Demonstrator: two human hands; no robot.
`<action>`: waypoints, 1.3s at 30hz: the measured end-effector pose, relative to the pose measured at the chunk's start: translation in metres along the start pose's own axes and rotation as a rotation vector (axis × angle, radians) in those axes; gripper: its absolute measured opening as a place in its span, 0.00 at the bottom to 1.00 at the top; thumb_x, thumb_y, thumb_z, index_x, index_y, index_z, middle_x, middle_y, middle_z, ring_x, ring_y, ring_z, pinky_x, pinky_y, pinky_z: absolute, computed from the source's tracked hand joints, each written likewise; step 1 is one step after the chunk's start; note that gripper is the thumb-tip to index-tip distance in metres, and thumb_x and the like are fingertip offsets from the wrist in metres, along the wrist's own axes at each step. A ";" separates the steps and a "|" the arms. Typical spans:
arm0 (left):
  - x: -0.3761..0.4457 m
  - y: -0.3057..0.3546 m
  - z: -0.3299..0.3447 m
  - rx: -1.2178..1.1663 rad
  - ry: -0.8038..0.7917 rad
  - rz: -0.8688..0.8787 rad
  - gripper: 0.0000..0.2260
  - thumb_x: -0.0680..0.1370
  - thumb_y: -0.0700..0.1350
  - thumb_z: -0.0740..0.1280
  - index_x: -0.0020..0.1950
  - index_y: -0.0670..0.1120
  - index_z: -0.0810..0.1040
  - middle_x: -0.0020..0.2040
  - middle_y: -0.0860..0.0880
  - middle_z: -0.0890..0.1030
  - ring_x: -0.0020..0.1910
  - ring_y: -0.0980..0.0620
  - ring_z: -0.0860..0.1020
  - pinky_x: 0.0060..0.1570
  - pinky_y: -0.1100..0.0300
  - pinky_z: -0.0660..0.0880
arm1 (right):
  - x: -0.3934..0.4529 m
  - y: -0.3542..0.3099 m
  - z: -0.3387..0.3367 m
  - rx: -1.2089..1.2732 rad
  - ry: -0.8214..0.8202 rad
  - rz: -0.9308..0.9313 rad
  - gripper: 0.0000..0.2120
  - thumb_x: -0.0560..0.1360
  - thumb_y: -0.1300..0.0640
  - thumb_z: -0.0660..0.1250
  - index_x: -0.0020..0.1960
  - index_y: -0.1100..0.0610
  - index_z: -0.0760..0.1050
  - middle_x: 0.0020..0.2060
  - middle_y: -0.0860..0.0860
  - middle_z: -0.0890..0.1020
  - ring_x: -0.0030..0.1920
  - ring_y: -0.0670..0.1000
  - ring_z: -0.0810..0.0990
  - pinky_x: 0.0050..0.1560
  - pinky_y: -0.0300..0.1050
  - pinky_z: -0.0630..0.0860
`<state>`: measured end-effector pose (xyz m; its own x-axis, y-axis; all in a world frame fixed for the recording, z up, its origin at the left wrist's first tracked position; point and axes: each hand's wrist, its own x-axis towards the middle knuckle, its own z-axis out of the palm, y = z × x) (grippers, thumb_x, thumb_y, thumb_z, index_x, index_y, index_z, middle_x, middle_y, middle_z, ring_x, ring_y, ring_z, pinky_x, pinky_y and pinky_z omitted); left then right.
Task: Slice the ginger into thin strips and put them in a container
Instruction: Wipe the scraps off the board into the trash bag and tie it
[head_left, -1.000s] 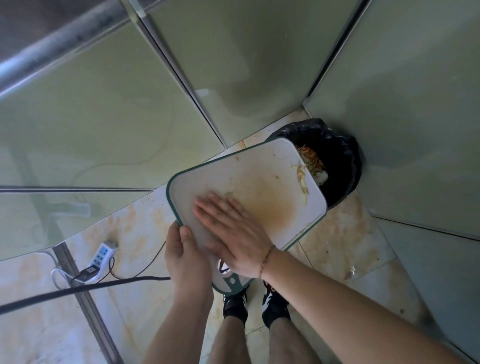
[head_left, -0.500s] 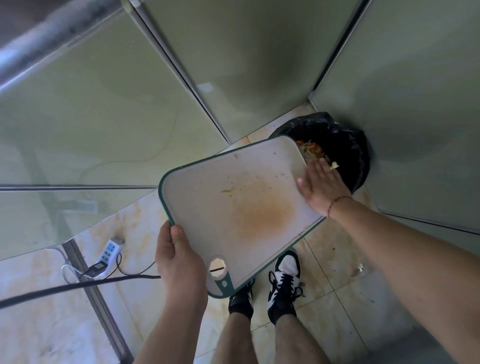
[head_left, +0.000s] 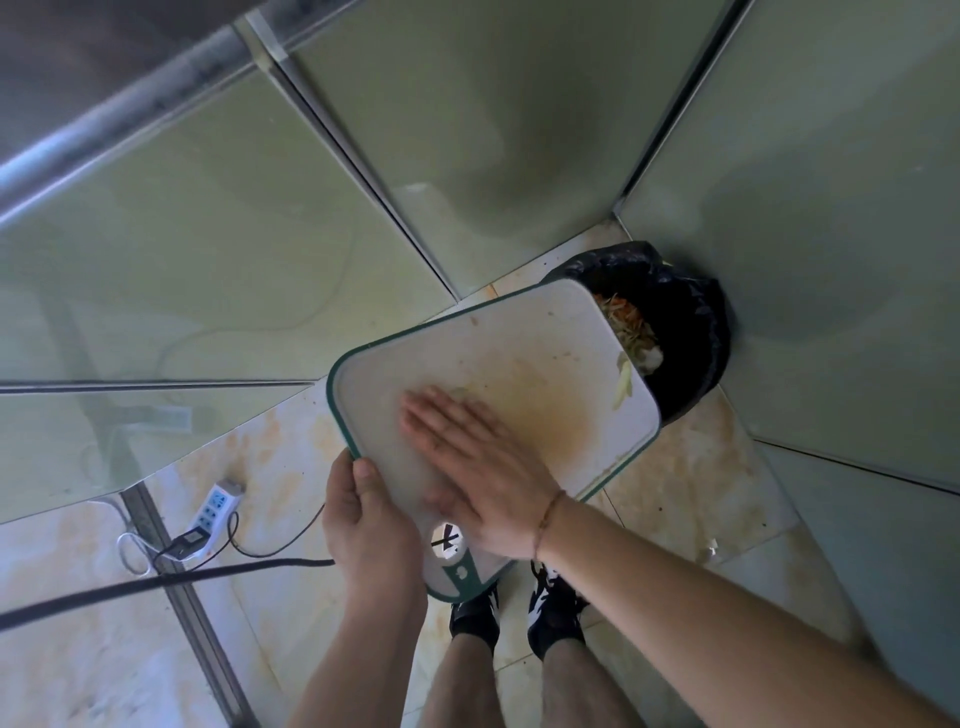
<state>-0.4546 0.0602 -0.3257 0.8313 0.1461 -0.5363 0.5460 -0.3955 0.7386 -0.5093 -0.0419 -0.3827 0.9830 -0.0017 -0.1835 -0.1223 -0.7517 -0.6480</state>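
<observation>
While the left hand (head_left: 371, 525) grips the tilted cutting board (head_left: 524, 374) and the flat right hand (head_left: 467, 457) sweeps, scraps (head_left: 623, 382) may miss the bin (head_left: 691, 322).

The tiled floor (head_left: 691, 483), beige with orange-brown mottling, is carrying everything here. A bin lined with a black bag (head_left: 685, 332) is standing on it in the corner where the pale green panels meet, with shredded scraps showing inside. Well to the left of the bin, a white power strip (head_left: 215, 512) is lying flat on the tiles, with a dark plug and thin cables trailing from it. A thick black cable (head_left: 156, 584) is running across the floor just below the strip. Nearer than the bin, two black-and-white shoes (head_left: 550, 603) are standing on the tiles. A small pale scrap (head_left: 709, 551) is lying below the bin.
</observation>
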 end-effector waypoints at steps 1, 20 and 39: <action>0.000 0.000 -0.001 0.020 -0.004 0.011 0.13 0.87 0.44 0.54 0.49 0.47 0.77 0.41 0.50 0.78 0.41 0.50 0.73 0.45 0.54 0.72 | -0.002 0.011 0.001 -0.028 -0.007 0.039 0.32 0.81 0.41 0.41 0.79 0.56 0.44 0.79 0.50 0.46 0.78 0.50 0.41 0.77 0.53 0.48; 0.010 0.007 0.003 0.104 0.030 0.086 0.14 0.87 0.43 0.54 0.44 0.49 0.73 0.34 0.56 0.72 0.34 0.54 0.68 0.37 0.58 0.67 | -0.039 0.075 -0.015 0.084 0.251 0.408 0.24 0.82 0.50 0.52 0.75 0.60 0.62 0.75 0.54 0.62 0.77 0.51 0.55 0.76 0.49 0.57; 0.014 0.012 0.012 0.079 0.113 0.009 0.15 0.87 0.44 0.53 0.41 0.48 0.70 0.26 0.60 0.70 0.26 0.60 0.66 0.27 0.71 0.65 | -0.126 0.139 0.008 -0.220 -0.064 0.444 0.29 0.80 0.56 0.53 0.79 0.56 0.48 0.78 0.53 0.52 0.78 0.52 0.52 0.77 0.54 0.50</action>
<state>-0.4379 0.0463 -0.3291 0.8451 0.2413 -0.4770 0.5320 -0.4667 0.7065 -0.6510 -0.1408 -0.4558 0.8316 -0.3176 -0.4556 -0.4881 -0.8093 -0.3268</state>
